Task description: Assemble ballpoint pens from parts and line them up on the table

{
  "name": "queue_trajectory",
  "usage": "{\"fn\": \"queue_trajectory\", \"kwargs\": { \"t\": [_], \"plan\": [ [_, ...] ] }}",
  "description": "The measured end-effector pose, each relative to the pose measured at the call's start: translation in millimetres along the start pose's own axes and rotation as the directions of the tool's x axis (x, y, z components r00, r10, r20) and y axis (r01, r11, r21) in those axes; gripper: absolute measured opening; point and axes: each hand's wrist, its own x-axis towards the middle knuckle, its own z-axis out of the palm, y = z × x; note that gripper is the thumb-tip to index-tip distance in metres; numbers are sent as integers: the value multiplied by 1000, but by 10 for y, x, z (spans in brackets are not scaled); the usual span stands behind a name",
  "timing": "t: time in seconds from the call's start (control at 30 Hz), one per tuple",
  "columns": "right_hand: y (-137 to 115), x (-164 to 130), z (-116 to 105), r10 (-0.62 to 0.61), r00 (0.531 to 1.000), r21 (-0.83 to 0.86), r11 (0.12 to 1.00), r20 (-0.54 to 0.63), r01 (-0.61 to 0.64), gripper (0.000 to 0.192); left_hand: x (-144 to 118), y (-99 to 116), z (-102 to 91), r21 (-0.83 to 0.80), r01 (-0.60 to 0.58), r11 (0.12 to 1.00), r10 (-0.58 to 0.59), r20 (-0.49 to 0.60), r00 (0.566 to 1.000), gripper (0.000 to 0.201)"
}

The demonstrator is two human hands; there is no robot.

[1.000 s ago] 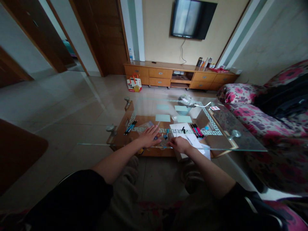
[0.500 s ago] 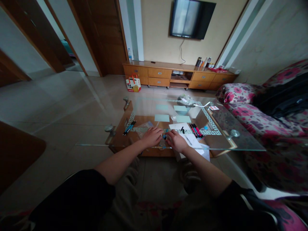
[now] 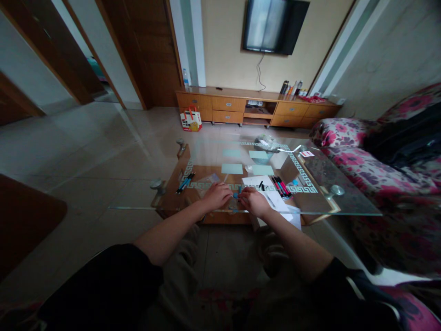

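My left hand [image 3: 216,195] is over the front of the glass coffee table [image 3: 206,154], fingers bent together in a pinch. My right hand [image 3: 254,201] faces it, fingers also closed. Between the fingertips shows a small blue piece [image 3: 235,195], too small to name; what each hand grips is mostly hidden. Under my right hand and to its right lie white paper sheets [image 3: 279,208] with small black pieces [image 3: 262,186] on them. A row of red and black pens [image 3: 280,187] lies right of these. Several blue and black pens [image 3: 185,183] lie left of my left hand.
A clear plastic bag [image 3: 267,143] and a red-and-white card [image 3: 306,154] are on the table's far part. A flowered sofa [image 3: 347,133] borders the right side. Beyond stand a low TV cabinet [image 3: 227,105] and a paper carrier bag [image 3: 190,120].
My fingers have shifted slightly, the right ones curling in more. The small blue piece between them now shows more plainly. The pens and paper have stayed in place.
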Motion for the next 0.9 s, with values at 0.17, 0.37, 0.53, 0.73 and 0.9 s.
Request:
{"fn": "queue_trajectory", "kwargs": {
  "t": [0.17,0.37,0.53,0.73,0.9],
  "plan": [
    [-41,4,-47,67,997,-34,997,25,-66,24,-1,-9,26,-12,16,1000,-16,2,1000,19],
    [-71,-3,-79,167,985,-90,982,38,-163,20,5,-9,27,-9,16,1000,-16,12,1000,16],
    [-51,-8,-50,208,978,-64,976,16,-207,19,24,16,12,-22,43,999,-44,-28,999,16],
    [-10,-7,4,246,969,-37,968,-26,-247,20,48,47,-17,-69,98,993,-101,-50,994,17],
    [60,3,74,236,971,18,972,-31,-236,25,53,35,-13,-135,80,988,-93,-99,991,15]
  ]
}}
